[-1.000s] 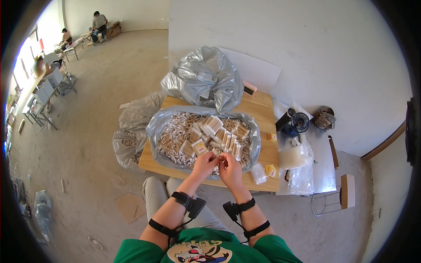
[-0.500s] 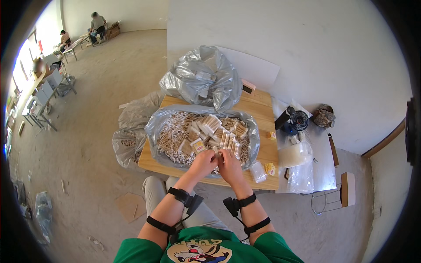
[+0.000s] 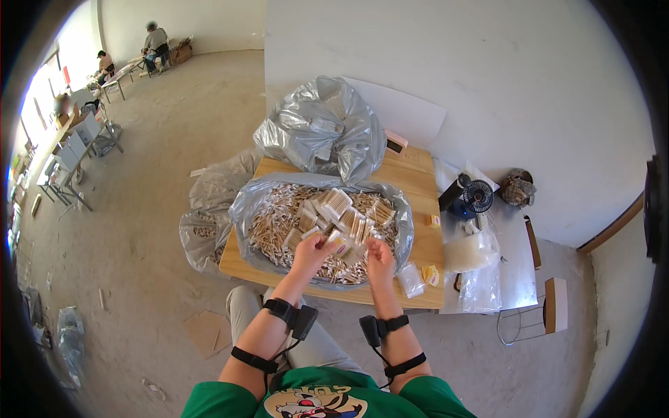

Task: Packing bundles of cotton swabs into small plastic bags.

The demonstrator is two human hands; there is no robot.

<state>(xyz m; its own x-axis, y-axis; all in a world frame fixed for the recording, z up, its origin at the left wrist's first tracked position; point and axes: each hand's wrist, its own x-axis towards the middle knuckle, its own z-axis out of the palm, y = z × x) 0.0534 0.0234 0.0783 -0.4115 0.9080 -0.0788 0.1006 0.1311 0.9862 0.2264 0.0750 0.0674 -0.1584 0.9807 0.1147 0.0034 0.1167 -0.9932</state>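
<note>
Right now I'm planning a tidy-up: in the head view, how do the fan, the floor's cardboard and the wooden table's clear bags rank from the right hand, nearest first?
From the right hand:
1. Clear bags: just right, on the wooden table.
2. Fan: farther right, higher in the picture.
3. Cardboard: well left and lower, on the floor.

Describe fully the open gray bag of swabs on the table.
The open gray bag looks like glossy, creased plastic, spread into a wide oblong with a raised rim. It lies mouth up on the wooden table, holding heaped loose swabs and clear swab packs. Another gray bag adjoins its far edge. The left hand and right hand are over its near side; its underside is hidden.
</note>
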